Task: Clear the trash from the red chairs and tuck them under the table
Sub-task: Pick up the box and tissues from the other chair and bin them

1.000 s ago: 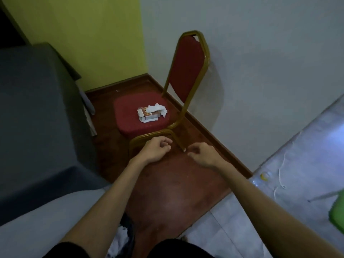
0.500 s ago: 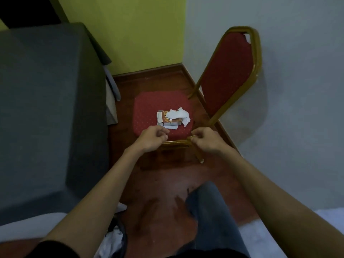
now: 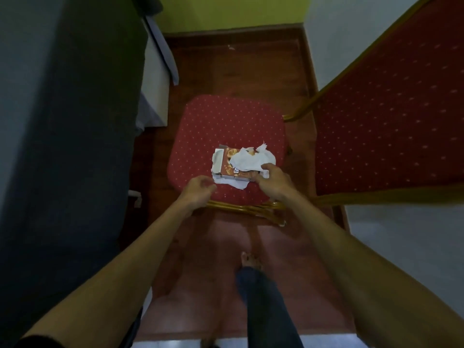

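A red chair with a gold frame stands in the corner, its seat [image 3: 226,121] below me and its backrest [image 3: 391,116] at the right. On the seat lies a small orange box [image 3: 227,163] with a crumpled white tissue [image 3: 251,160] on top and more white paper under it. My right hand [image 3: 272,183] is at the trash's near right corner, thumb on the tissue, fingers pinching its edge by the box. My left hand [image 3: 198,189] hovers over the seat's front edge, left of the box, fingers curled and holding nothing.
A table under a dark grey cloth [image 3: 62,121] fills the left side, close to the chair. White wall [image 3: 401,247] runs along the right, a green wall [image 3: 226,11] behind. My leg and bare foot [image 3: 251,262] stand on the brown floor before the chair.
I have stepped in and now look down on the seat. Both hands moved forward from the seat's front frame; the right one has reached the tissue and box.
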A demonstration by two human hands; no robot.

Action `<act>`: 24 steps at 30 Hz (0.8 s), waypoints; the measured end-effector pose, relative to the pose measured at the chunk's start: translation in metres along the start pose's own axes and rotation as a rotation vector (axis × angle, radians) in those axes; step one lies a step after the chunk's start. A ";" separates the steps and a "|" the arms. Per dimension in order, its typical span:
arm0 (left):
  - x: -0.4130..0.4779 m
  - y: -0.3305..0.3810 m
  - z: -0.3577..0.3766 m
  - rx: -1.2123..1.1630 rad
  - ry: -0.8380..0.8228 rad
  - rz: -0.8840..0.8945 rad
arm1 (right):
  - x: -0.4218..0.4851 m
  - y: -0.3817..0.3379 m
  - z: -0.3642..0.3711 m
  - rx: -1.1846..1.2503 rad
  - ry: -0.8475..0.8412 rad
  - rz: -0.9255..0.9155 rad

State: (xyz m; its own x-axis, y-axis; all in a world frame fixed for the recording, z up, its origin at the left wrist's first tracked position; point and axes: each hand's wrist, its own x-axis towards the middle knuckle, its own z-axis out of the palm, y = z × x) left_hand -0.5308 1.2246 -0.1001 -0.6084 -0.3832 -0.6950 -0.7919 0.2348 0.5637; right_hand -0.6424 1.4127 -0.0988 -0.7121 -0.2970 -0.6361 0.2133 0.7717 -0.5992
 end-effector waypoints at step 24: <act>0.074 -0.003 0.044 -0.952 -0.008 -0.288 | 0.086 0.005 0.046 0.397 -0.121 0.095</act>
State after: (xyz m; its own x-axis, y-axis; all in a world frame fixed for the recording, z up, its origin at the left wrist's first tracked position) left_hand -0.5755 1.2350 -0.1734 -0.4027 -0.3057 -0.8628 -0.5391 -0.6825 0.4935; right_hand -0.6717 1.3651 -0.1785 -0.5984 -0.3173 -0.7357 0.5321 0.5292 -0.6610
